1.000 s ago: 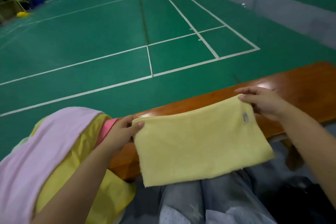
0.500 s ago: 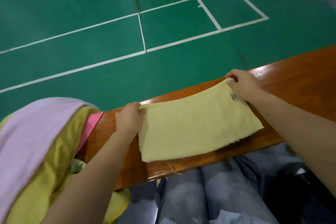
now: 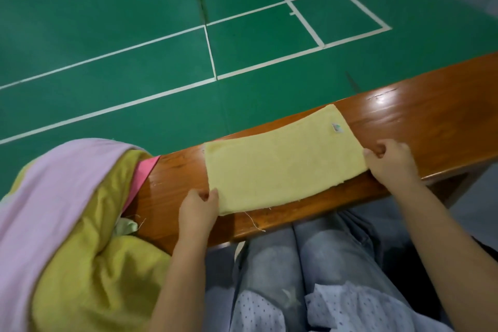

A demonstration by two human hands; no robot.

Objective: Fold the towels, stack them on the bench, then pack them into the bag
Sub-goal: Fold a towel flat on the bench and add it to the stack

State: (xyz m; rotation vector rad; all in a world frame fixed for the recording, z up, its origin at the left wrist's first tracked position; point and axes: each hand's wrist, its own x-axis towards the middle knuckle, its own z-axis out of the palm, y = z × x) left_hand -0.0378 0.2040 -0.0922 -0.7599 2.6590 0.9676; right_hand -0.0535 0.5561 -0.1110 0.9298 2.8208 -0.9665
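A pale yellow towel [image 3: 280, 162], folded into a rectangle with a small label near its far right corner, lies flat on the brown wooden bench [image 3: 420, 116]. My left hand [image 3: 198, 207] pinches its near left corner. My right hand [image 3: 390, 163] grips its near right edge with curled fingers. To the left, a heap of unfolded towels rests on the bench end: a pink towel [image 3: 40, 197] on top, a darker yellow towel [image 3: 102, 264] beneath, and a bright pink edge [image 3: 144, 172] showing.
The bench runs diagonally from lower left to upper right, its right part bare and glossy. Beyond it lies a green court floor [image 3: 134, 35] with white lines. My knees in grey jeans [image 3: 283, 264] sit under the bench's near edge.
The towel came down from the air onto the bench and now lies flat. Both hands shifted from its far corners to its near corners.
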